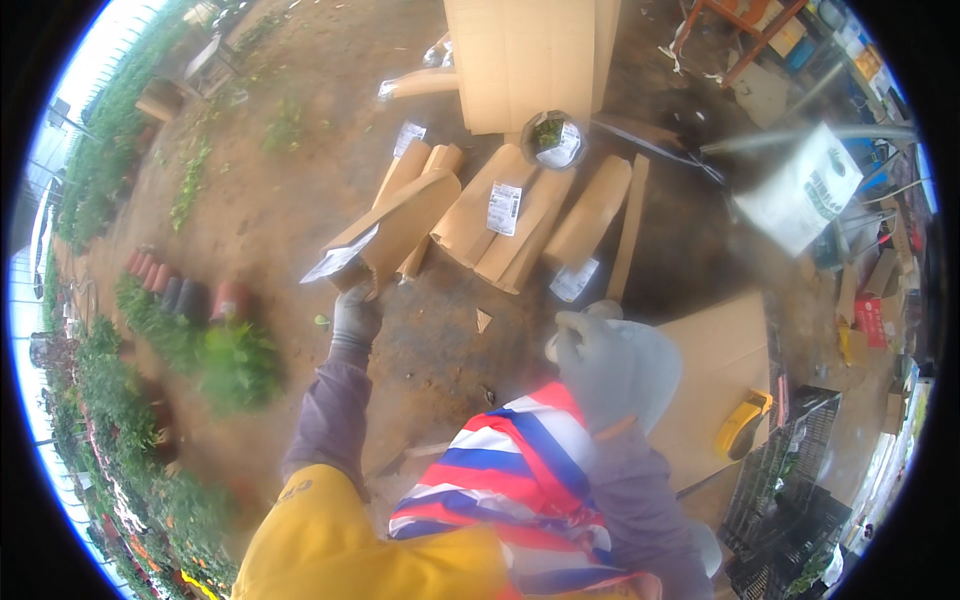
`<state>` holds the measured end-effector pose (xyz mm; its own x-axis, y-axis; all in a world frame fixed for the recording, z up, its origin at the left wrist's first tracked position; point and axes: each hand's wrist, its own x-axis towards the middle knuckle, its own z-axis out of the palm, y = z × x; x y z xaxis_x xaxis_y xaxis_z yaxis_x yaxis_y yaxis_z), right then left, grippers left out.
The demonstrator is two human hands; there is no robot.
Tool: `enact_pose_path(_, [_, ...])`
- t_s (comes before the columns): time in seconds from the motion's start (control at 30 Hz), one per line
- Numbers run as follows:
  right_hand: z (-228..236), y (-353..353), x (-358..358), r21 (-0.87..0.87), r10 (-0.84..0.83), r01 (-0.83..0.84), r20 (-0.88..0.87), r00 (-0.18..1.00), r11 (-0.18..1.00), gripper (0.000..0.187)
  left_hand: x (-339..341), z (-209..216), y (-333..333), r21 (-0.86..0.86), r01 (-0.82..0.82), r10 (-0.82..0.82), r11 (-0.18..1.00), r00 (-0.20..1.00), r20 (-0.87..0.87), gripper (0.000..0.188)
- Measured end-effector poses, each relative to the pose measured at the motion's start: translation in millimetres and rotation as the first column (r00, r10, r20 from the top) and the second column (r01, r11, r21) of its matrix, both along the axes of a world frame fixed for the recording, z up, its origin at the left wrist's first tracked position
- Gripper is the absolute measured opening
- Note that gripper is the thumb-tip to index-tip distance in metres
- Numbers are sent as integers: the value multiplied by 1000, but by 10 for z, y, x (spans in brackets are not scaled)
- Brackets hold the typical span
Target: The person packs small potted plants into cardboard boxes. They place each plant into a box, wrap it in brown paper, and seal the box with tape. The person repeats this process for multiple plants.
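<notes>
Yard clutter on bare soil
Potted plants (185, 330) at left, yellow tape dispenser (741, 422) lower right, black crates (790, 480) beside it, orange frame (735, 30) top right.

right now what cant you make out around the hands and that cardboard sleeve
Head view:
- Left hand grips the cardboard sleeve; its fingers are blurred, so the exact grip is unclear.
- Right hand: the glove's back faces the camera, hiding the palm and anything in it.
- What the sleeve holds: its open end is blurred.
- Potted plant in the wrapped sleeve: too small to tell its kind.
</notes>
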<state>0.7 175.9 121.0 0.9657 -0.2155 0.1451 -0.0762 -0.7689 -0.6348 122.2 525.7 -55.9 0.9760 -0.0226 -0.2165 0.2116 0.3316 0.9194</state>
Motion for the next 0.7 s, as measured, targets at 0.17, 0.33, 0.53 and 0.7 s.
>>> enact_pose_path(0.17, [97,-2,6,49,-6,11,-113,994,999,17,388,-42,-482,256,-23,-27,966,982,189,26])
enact_pose_path(0.33, [64,13,40,11,-5,6,-90,996,1000,18,897,-387,-850,632,114,-222,766,970,94,28])
enact_pose_path(0.53, [-29,51,124,4,29,-28,-14,999,1000,15,1421,-1310,-1184,28,56,-61,998,968,242,48])
enact_pose_path(0.7, [-12,47,144,14,42,-42,-67,997,999,16,1605,-1565,-1300,31,18,-22,999,994,112,48])
